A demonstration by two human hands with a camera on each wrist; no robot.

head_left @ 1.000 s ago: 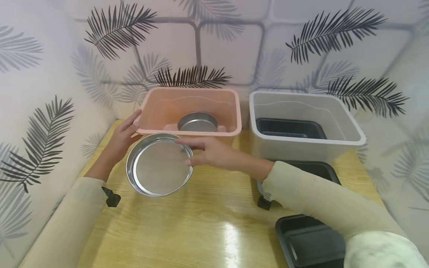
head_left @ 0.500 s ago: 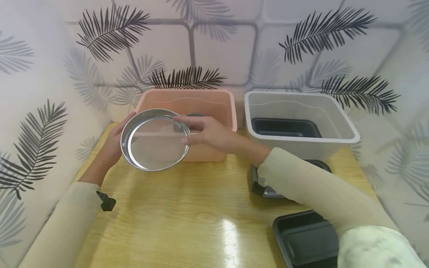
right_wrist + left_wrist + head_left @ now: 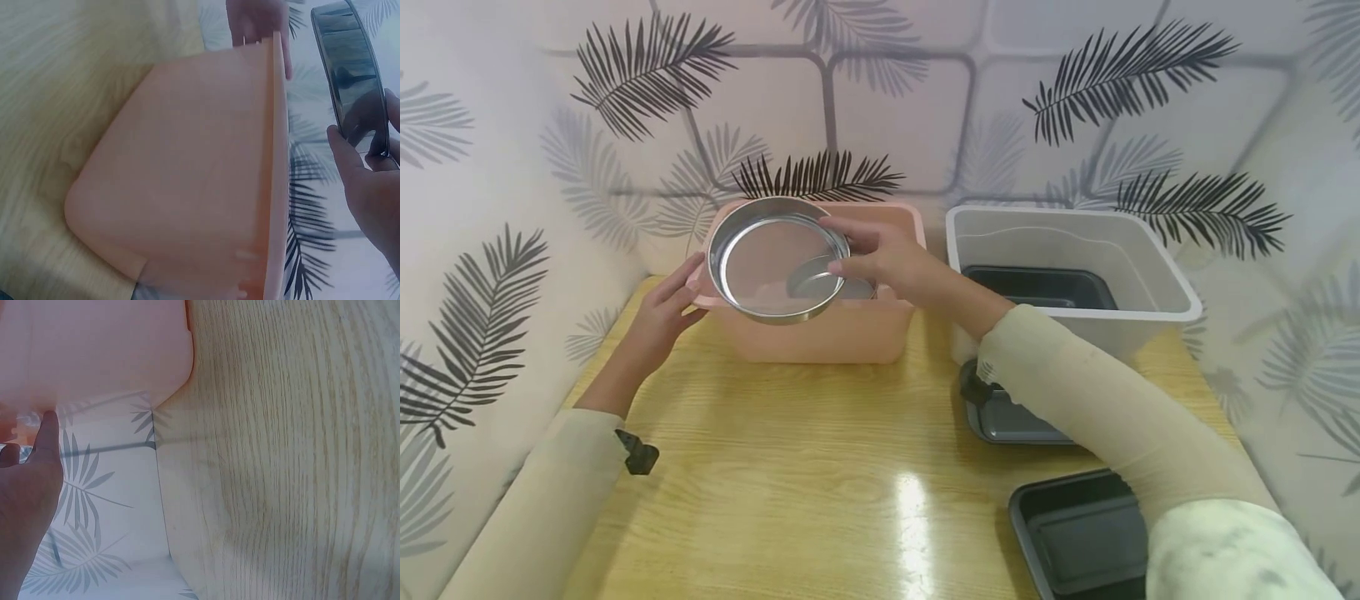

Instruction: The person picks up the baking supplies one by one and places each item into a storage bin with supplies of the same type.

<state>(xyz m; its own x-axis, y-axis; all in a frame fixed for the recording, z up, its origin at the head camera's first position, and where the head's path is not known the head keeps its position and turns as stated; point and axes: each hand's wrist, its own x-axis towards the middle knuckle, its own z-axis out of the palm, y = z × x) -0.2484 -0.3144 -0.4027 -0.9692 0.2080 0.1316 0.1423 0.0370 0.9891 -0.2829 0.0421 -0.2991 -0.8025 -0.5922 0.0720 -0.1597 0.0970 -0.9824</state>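
My right hand (image 3: 887, 254) pinches the right rim of a round metal sieve (image 3: 778, 308) with a see-through mesh. In the head view the sieve is tilted above the pink bin (image 3: 820, 337). The right wrist view shows the sieve (image 3: 353, 72) edge-on, apart from the bin's rim, with fingers and thumb on its wall. My left hand (image 3: 658, 321) grips the bin's left rim at the near corner; its fingers straddle that rim in the right wrist view. Inside the bin lies another round metal sieve or pan (image 3: 857, 287), partly seen through the held mesh.
To the right stands a white bin (image 3: 1075, 314) with a dark rectangular pan (image 3: 1048, 286) inside. Before it lies a dark baking pan (image 3: 1022, 421), partly behind my right sleeve. Another dark pan (image 3: 1086, 537) lies nearer on the wooden table (image 3: 790, 492). A patterned wall rises behind.
My right hand has raised the sieve from in front of the pink bin to above it, then shifted it slightly right. The left hand stays at the bin's rim.
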